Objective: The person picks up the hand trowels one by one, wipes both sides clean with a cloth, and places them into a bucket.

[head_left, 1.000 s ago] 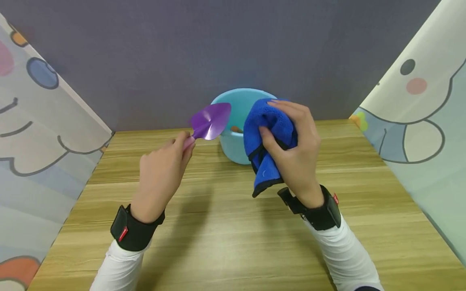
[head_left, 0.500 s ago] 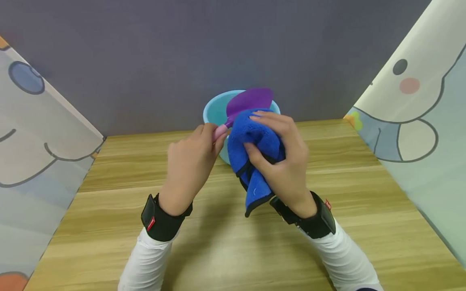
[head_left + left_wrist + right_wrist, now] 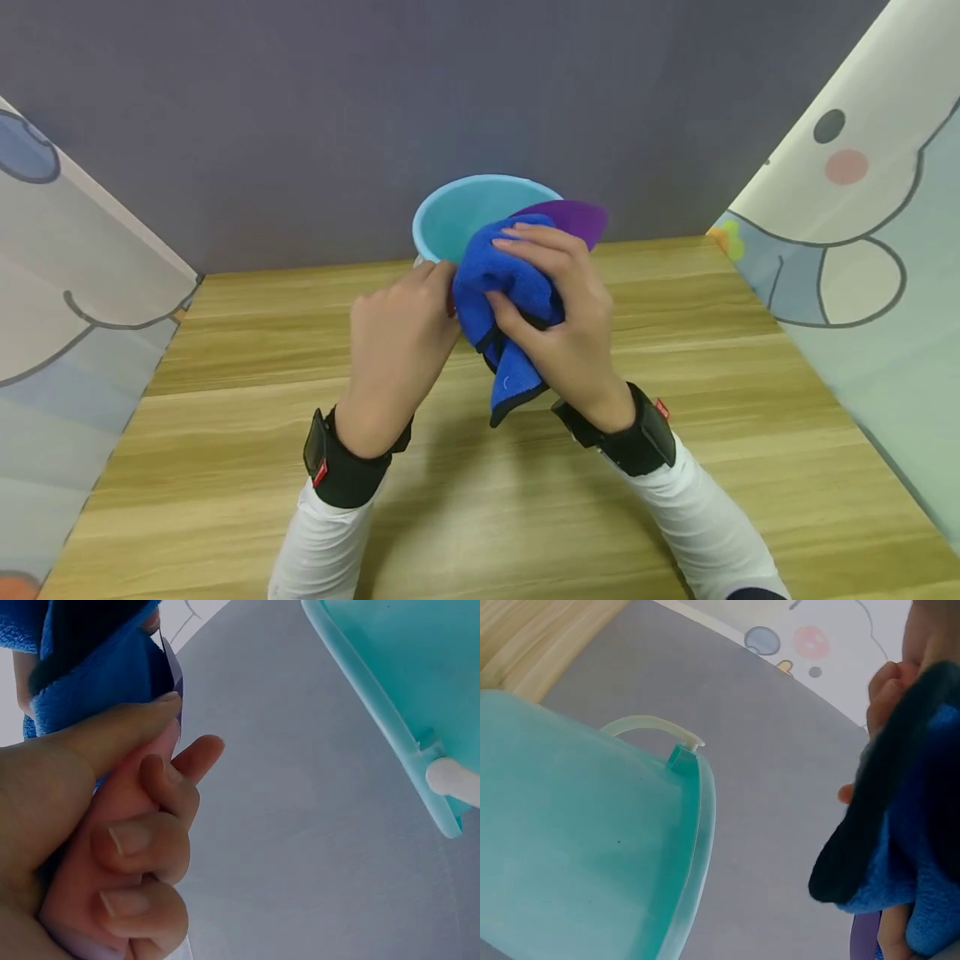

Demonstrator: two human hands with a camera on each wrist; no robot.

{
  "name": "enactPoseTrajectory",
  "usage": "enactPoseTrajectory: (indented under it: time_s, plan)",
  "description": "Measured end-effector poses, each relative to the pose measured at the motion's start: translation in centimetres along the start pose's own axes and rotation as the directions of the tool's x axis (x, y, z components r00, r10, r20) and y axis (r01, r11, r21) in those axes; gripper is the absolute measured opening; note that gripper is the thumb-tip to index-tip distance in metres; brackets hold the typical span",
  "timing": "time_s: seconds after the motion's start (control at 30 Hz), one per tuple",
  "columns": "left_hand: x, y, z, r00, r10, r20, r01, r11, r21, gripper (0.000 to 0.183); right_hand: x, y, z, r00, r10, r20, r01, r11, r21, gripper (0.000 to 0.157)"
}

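My left hand (image 3: 401, 342) grips the pink handle (image 3: 97, 847) of a purple toy shovel, its fingers curled round it in the left wrist view. The shovel's purple blade (image 3: 581, 221) shows past the far side of a blue cloth (image 3: 498, 267) with black edging. My right hand (image 3: 562, 317) holds this bunched cloth against the shovel, thumb on the near side and fingers over the top. Most of the blade lies hidden behind the cloth. A corner of the cloth hangs down below the right thumb. Both hands are close together above the table.
Just beyond the hands stands a light blue bucket (image 3: 442, 212) with a white handle (image 3: 649, 724), its front hidden by the hands and cloth. Beneath is a wood-grain table (image 3: 247, 350). A grey wall (image 3: 337, 125) rises behind, with cartoon-printed panels (image 3: 855, 250) at both sides.
My left hand has moved right, bringing the shovel from beside the bucket to behind the cloth. The right hand with the cloth has shifted left, and the blade is now mostly covered.
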State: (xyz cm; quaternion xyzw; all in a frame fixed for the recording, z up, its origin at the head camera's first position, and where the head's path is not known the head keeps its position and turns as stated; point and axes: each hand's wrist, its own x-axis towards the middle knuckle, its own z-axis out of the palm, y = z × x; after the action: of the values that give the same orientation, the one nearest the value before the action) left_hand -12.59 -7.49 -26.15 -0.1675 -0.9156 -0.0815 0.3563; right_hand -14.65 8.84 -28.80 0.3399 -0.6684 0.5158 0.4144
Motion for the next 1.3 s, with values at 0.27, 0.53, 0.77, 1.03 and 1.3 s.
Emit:
enactPoseTrajectory:
  time_s: [0.27, 0.53, 0.77, 1.03, 1.3]
  plan:
    - [-0.36, -0.42, -0.51, 0.999, 0.011, -0.036, -0.011, 1.000, 0.024, 0.033, -0.34, -0.15, 0.63, 0.998, -0.012, 0.059, 0.016, 0.998, -0.055, 0.040]
    - [-0.42, -0.34, -0.29, 0.998, 0.033, -0.048, -0.033, 0.999, 0.003, 0.031, -0.40, -0.12, 0.40, 0.997, 0.003, 0.083, 0.003, 0.998, -0.069, 0.042]
    - [-0.50, -0.39, -0.32, 0.999, 0.030, -0.038, -0.030, 1.000, 0.002, 0.032, -0.43, 0.20, 0.45, 0.996, -0.002, 0.087, 0.007, 0.998, -0.056, 0.043]
    - [-0.56, -0.53, -0.45, 0.999, 0.036, -0.021, -0.036, 0.999, -0.016, 0.034, -0.45, 0.36, 0.40, 0.997, 0.002, 0.073, 0.001, 0.999, -0.051, 0.043]
    - [-0.54, -0.52, -0.27, 0.998, 0.034, -0.045, -0.035, 0.999, -0.023, 0.028, -0.35, 0.70, 0.25, 0.999, -0.009, 0.043, 0.012, 0.998, -0.056, 0.038]
